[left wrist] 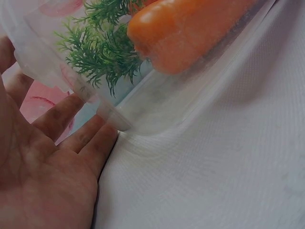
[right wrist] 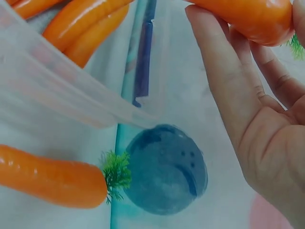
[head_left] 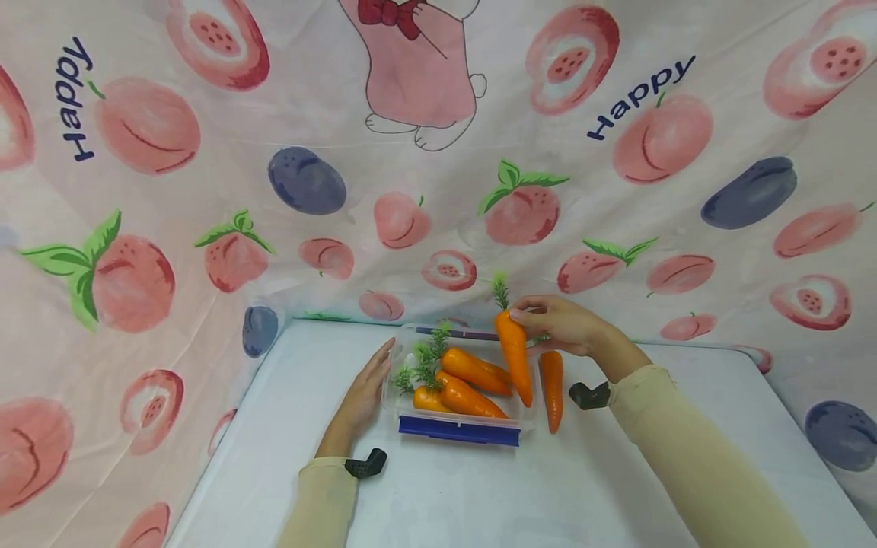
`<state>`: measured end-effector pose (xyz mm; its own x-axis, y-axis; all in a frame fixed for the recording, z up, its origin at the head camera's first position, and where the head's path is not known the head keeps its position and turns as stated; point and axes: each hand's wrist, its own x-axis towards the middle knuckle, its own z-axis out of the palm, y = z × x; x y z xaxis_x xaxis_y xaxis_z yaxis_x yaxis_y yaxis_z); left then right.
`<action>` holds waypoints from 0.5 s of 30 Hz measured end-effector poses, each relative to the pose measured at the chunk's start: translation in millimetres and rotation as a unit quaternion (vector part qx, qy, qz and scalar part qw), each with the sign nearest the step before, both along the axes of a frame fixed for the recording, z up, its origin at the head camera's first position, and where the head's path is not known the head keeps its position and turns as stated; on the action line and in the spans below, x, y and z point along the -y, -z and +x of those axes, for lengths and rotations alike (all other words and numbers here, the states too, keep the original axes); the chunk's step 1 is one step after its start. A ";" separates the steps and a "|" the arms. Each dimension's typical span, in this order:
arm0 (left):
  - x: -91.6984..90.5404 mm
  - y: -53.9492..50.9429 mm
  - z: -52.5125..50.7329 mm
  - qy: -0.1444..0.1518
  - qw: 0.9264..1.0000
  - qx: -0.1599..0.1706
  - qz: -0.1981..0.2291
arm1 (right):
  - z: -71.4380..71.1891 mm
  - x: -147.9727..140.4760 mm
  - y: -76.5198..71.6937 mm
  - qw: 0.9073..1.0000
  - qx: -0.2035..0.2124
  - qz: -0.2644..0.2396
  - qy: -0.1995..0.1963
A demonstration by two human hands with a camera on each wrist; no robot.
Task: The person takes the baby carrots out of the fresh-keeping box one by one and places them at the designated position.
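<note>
My right hand (head_left: 558, 323) pinches a carrot (head_left: 514, 354) near its leafy top and holds it above the right end of a clear plastic box (head_left: 457, 420). In the right wrist view the fingers curve under that carrot (right wrist: 252, 19). Inside the box lie several carrots (head_left: 473, 369), their green tops (head_left: 432, 354) toward the left. My left hand (head_left: 366, 392) rests against the box's left side with straight fingers; the left wrist view shows its fingertips (left wrist: 105, 138) touching the clear wall. Another carrot (head_left: 552, 392) lies on the table just right of the box.
The box has a blue latch flap (head_left: 459, 431) folded out at the front and another blue strip at the back. It stands on a white table (head_left: 425, 502). A fruit-print cloth (head_left: 411, 167) hangs behind. Black wrist mounts (head_left: 589, 396) sit on both sleeves.
</note>
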<state>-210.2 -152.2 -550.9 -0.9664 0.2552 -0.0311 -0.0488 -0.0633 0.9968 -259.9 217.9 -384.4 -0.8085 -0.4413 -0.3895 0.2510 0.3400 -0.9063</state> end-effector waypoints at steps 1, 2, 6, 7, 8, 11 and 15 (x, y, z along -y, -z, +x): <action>0.2 0.4 -0.1 0.001 1.000 0.000 0.000 | 0.6 -2.6 -0.6 1.000 -0.001 -0.003 0.001; 0.3 0.9 -0.2 0.001 1.000 0.001 0.000 | 1.2 -5.3 -1.2 1.000 -0.001 -0.005 0.005; 0.4 2.0 -0.7 0.003 1.000 0.000 0.000 | 3.9 -15.5 -4.6 1.000 -0.005 -0.012 0.019; 0.4 2.0 -0.7 0.003 1.000 0.000 0.000 | 4.8 -17.8 -5.7 1.000 -0.006 -0.012 0.022; 0.3 2.3 -0.9 0.003 1.000 -0.001 0.002 | 5.6 -20.1 -6.5 1.000 -0.006 -0.013 0.026; 0.2 2.7 -1.1 0.004 1.000 -0.004 0.004 | 7.7 -26.8 -8.1 0.999 -0.011 -0.015 0.030; 0.2 2.5 -1.2 0.002 1.000 -0.006 0.007 | 9.3 -35.3 -7.3 0.999 -0.009 -0.014 0.041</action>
<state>-211.3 -152.4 -553.4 -0.9656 0.2594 -0.0166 -0.0377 -0.0765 0.9964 -250.6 253.2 -377.1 -0.8489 -0.3836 -0.3635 0.2613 0.2932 -0.9197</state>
